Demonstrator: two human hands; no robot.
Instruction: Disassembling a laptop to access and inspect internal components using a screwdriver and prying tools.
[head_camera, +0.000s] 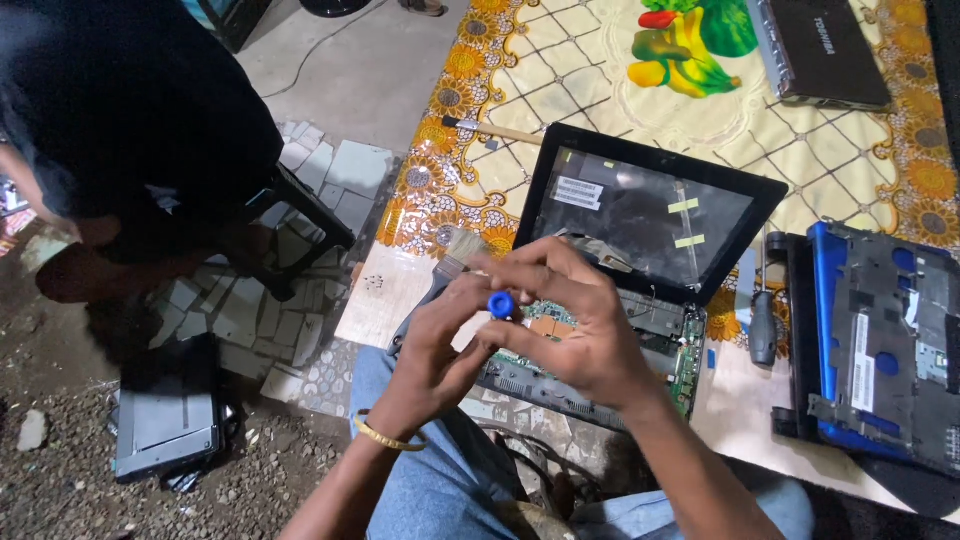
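My left hand (440, 340) and my right hand (570, 320) meet just above the open base of a dismantled black laptop (650, 215). Between the fingers of both hands sits a small blue-capped tool (501, 303), its round blue end facing up. My left hand's fingers close around its lower part, and my right hand's fingertips pinch near the cap. The laptop's exposed green circuit board (688, 360) shows under my right hand. A gold bangle (385, 437) circles my left wrist.
A paintbrush (455, 252) lies by the laptop's left edge. A black-handled screwdriver (764, 325) and a blue laptop shell (885, 345) lie to the right. A closed dark laptop (825, 50) rests at top right, a hammer (490, 130) behind. Another person (130, 130) sits on a stool at left.
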